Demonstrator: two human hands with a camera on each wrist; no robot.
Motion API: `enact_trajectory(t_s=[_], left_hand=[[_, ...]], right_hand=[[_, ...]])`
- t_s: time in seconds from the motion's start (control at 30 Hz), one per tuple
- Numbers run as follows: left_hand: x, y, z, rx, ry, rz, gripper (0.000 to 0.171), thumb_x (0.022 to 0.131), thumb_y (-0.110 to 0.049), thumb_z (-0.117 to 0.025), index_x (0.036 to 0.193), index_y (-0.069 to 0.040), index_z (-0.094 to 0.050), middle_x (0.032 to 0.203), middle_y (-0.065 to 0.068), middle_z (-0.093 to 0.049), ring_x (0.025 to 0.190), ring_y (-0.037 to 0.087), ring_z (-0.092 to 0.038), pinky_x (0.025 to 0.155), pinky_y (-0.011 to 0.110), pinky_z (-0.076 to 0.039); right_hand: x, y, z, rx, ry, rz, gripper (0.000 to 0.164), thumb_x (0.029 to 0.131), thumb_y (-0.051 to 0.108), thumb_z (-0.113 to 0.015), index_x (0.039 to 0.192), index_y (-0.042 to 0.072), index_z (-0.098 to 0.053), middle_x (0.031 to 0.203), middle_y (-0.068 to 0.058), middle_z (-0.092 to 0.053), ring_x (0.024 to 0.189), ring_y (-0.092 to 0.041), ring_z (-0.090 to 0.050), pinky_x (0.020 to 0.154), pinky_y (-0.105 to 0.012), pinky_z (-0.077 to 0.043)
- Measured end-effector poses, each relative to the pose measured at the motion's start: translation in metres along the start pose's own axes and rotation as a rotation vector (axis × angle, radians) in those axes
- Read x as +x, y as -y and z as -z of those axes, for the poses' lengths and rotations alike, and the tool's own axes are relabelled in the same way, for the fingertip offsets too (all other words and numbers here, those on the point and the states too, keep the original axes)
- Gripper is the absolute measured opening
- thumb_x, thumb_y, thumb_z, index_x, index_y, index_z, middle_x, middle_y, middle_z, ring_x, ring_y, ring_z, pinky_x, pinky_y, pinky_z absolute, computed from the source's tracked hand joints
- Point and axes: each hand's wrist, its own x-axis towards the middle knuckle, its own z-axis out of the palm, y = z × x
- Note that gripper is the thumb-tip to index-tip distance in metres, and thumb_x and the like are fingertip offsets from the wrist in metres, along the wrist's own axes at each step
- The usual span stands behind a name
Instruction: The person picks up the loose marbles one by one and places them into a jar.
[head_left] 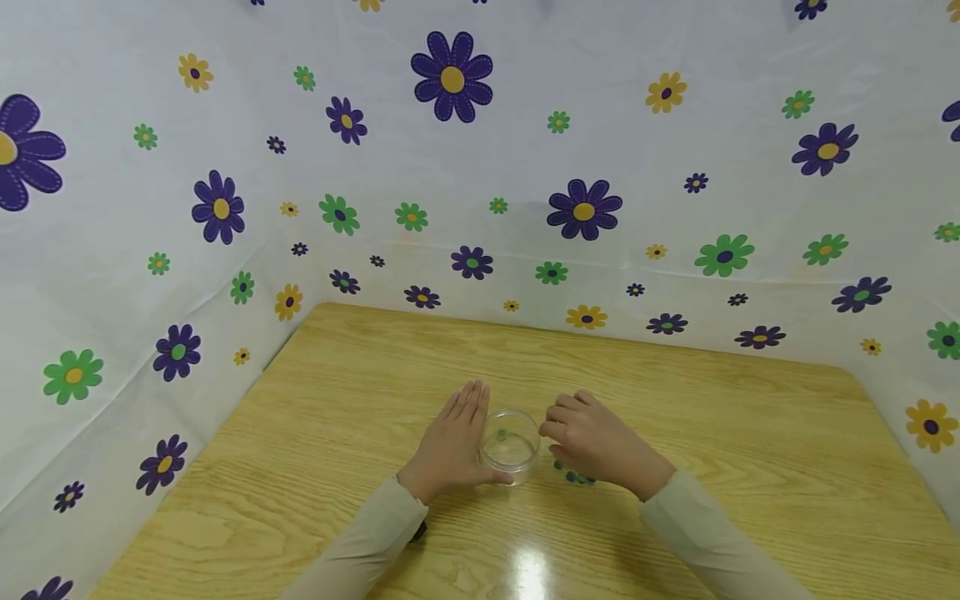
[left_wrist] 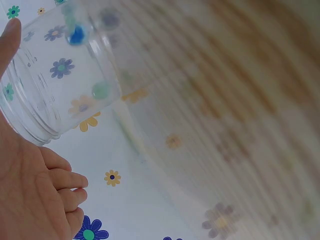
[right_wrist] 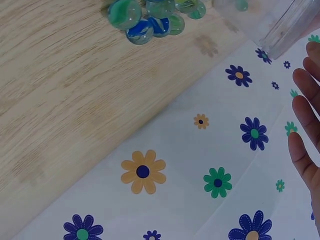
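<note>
A clear, lidless jar (head_left: 511,451) stands upright on the table. One greenish marble (left_wrist: 100,90) lies inside, low near its base. My left hand (head_left: 455,442) rests against the jar's left side with straight fingers pointing away from me, the thumb across the jar's front. Just right of the rim is my right hand (head_left: 600,437), back of the hand up, fingers loosely bent and spread a little apart in the right wrist view (right_wrist: 305,102). No object shows among those fingers; the thumb is hidden there. Below the right hand lies a cluster of glass marbles (right_wrist: 150,19), green and blue swirled.
The wooden table (head_left: 375,375) has its far edge behind the hands. White cloth (head_left: 510,158) with purple, green and yellow flowers surrounds it at the back and sides. A small dark object (head_left: 418,532) shows beside the left sleeve.
</note>
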Motion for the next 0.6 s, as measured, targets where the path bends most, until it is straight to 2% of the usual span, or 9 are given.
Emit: enact_trajectory(t_s=[0.27, 0.6], left_hand=[[0.0, -0.001, 0.001, -0.015, -0.008, -0.002, 0.125, 0.067, -0.077, -0.061, 0.148, 0.006, -0.015, 0.155, 0.021, -0.018, 0.146, 0.03, -0.015, 0.119, 0.041, -0.018], [-0.001, -0.002, 0.003, -0.027, -0.003, -0.006, 0.124, 0.067, -0.076, -0.061, 0.148, 0.006, -0.015, 0.155, 0.022, -0.018, 0.146, 0.031, -0.015, 0.119, 0.042, -0.018]], right_hand=[[-0.007, -0.003, 0.002, -0.035, -0.017, -0.03, 0.021, 0.071, 0.026, -0.081, 0.085, 0.015, -0.069, 0.083, 0.004, -0.066, 0.081, -0.014, -0.057, 0.072, -0.031, -0.046], [-0.019, -0.006, 0.004, 0.006, -0.053, -0.096, 0.024, 0.068, 0.023, -0.084, 0.084, 0.012, -0.069, 0.082, 0.002, -0.066, 0.078, -0.016, -0.055, 0.068, -0.031, -0.045]])
